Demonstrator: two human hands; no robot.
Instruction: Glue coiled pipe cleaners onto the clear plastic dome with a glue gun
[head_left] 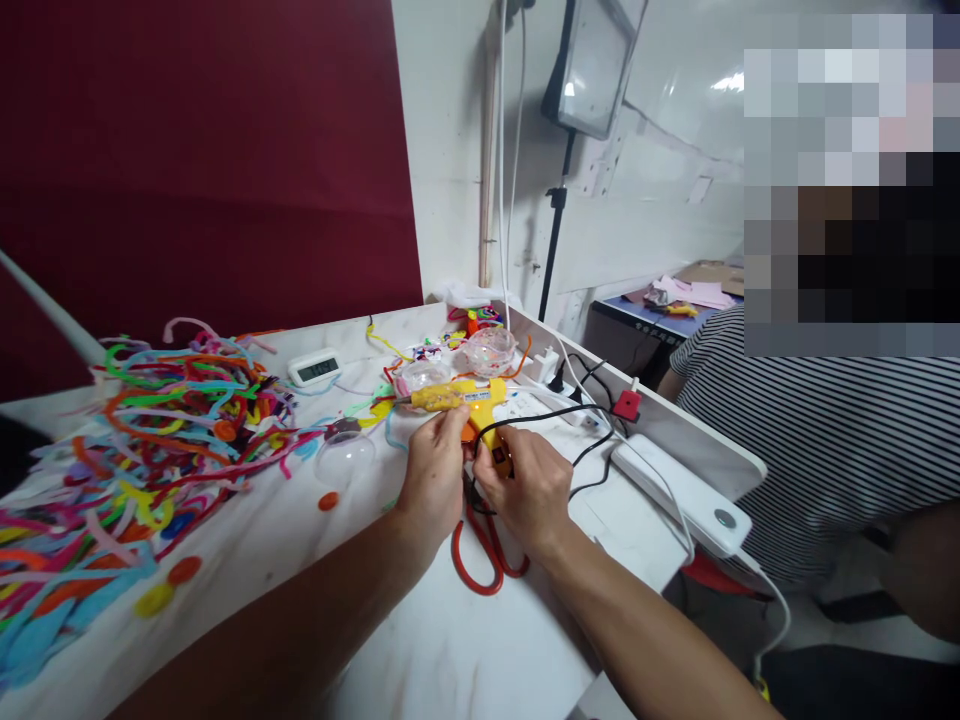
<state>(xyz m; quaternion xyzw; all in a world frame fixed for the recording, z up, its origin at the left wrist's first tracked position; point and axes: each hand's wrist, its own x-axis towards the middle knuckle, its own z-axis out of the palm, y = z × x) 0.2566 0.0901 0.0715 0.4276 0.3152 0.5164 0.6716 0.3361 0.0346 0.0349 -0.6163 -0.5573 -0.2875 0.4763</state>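
Note:
A yellow hot glue gun [442, 396] points to the left above the table, a clear glue stick [536, 397] running out behind it. Its handle lies between my two hands. My left hand [435, 475] is closed at the trigger side, thumb raised along the gun. My right hand [534, 490] grips the lower handle beside the black cord [544, 415]; its fingertips are partly hidden. Under my hands lie scissors with red handles [480, 588], their blades out of sight. Clear plastic bowls [489, 352] with small bits stand behind the gun, and a clear dome [345, 458] lies to the left.
Colourful pipe cleaners [187, 420] are heaped at left, near a small digital timer [315, 370]. A white power strip [682, 495] and cables run along the right edge by a low raised board [675, 430]. A person in a striped shirt [840, 440] sits at right.

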